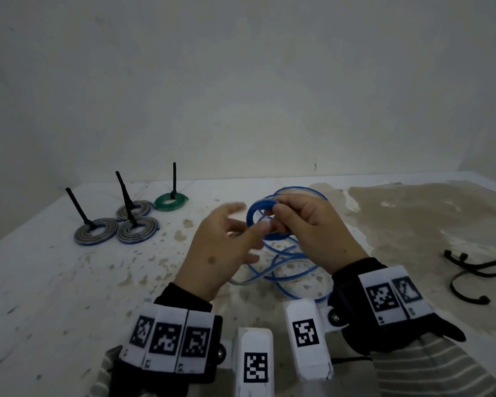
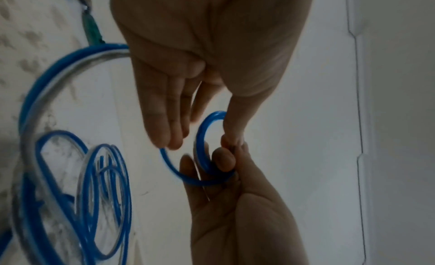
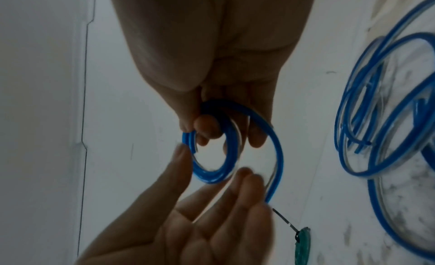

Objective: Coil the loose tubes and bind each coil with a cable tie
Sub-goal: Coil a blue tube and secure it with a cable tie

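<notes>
Pinching a small blue tube coil (image 1: 259,222) above the table (image 1: 55,282), the right hand (image 1: 312,224) grips it; the left hand (image 1: 224,247) hovers beside with relaxed, spread fingers.

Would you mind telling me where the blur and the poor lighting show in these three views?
Head view: dim, grey light; left hand motion-smeared at its fingertips. Left wrist view: both hands in shade against the bright table; blue tube streaked. Right wrist view: right hand dark; left-hand fingers blurred.
</notes>
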`<state>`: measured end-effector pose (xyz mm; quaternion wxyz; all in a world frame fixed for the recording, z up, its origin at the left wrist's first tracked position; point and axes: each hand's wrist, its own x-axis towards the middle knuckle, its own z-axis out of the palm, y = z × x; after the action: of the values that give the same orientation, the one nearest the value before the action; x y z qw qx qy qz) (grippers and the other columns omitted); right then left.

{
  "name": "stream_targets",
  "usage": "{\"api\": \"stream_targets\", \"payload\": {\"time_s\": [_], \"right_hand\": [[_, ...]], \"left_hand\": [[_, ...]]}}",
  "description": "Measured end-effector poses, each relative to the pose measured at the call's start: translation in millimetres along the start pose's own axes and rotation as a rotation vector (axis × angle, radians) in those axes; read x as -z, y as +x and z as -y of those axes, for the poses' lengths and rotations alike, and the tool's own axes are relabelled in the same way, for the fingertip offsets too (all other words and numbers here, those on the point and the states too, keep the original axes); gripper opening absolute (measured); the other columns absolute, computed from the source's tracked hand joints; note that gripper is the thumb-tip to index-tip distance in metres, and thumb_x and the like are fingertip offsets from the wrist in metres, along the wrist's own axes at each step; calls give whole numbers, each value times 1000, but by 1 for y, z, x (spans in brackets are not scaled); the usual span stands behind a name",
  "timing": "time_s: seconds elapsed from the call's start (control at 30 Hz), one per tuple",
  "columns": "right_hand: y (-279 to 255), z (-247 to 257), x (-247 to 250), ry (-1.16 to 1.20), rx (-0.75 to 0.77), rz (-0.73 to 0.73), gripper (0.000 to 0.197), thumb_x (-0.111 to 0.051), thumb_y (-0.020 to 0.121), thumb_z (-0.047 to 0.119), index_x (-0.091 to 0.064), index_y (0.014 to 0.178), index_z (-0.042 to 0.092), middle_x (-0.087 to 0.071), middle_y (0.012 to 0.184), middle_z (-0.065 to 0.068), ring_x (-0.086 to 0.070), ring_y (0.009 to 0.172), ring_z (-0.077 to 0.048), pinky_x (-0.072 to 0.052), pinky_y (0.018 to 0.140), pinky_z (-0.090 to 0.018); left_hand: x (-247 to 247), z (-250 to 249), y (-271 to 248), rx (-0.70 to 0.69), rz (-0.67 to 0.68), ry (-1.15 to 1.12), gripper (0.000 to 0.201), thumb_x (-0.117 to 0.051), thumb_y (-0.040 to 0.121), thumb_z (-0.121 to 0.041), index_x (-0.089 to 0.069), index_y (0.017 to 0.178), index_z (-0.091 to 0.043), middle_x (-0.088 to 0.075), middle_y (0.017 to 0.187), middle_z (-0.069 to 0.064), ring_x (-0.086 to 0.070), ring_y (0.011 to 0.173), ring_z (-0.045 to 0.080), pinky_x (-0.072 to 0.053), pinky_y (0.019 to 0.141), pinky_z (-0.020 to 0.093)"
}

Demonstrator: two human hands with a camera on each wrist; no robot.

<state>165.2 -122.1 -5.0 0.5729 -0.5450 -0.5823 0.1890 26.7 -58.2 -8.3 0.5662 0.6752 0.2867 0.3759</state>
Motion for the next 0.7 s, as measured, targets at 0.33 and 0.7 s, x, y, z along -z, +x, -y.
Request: {"api": "stream_targets", "payload": {"time_s": [0.33, 0.7], "right_hand": [[-5, 5, -5, -316, 72, 54, 10, -51, 93, 15, -59, 96, 19, -59, 64, 6, -57, 62, -8, -47, 61, -22], [-2, 1, -4, 57, 2, 12, 11, -52, 90, 10, -61, 96, 13, -68, 85, 5, -65, 83, -2, -48, 76, -14]], "left_hand": [[15, -8, 2, -202, 78, 223, 33, -71, 76, -4, -66, 105, -19, -71, 67, 1, -68, 62, 17, -57, 64, 26], [12, -9, 3, -324, -167, -223, 31, -60, 82, 6, -50, 96, -20, -62, 60, -4, -66, 60, 13, -51, 55, 20]]}}
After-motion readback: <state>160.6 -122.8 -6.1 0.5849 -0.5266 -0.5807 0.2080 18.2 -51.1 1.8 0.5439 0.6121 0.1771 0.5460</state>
